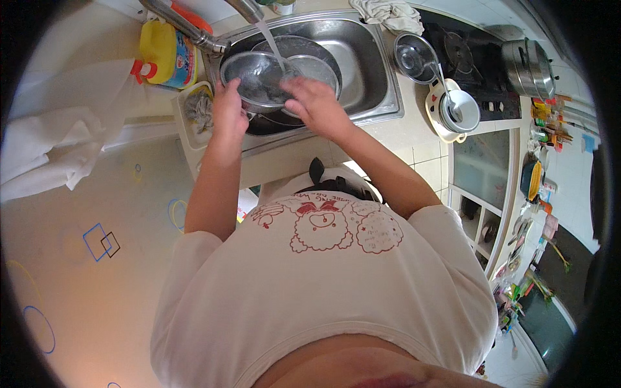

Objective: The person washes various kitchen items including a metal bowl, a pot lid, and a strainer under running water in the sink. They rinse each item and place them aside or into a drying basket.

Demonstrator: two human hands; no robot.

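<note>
My left hand (230, 104) grips the left rim of a round metal bowl (252, 80), tilted over the left part of the stainless steel sink (354, 82). Water from the faucet (246, 8) runs down at the bowl's right side. My right hand (313, 102) is at that side with fingers spread, in or beside the stream; whether it touches the bowl I cannot tell. Beneath and behind the bowl lie a large dark pan (318, 48) and another round vessel (318, 70), partly hidden by the bowl and my right hand.
Left of the sink are a yellow detergent jug (162, 48) and a white tray (187, 133) holding a scouring pad (199, 109). On the right stand a metal bowl (412, 56), stacked bowls (460, 114) with a spoon, a stove (461, 48) and a steel pot (526, 68). A cloth (390, 14) lies behind.
</note>
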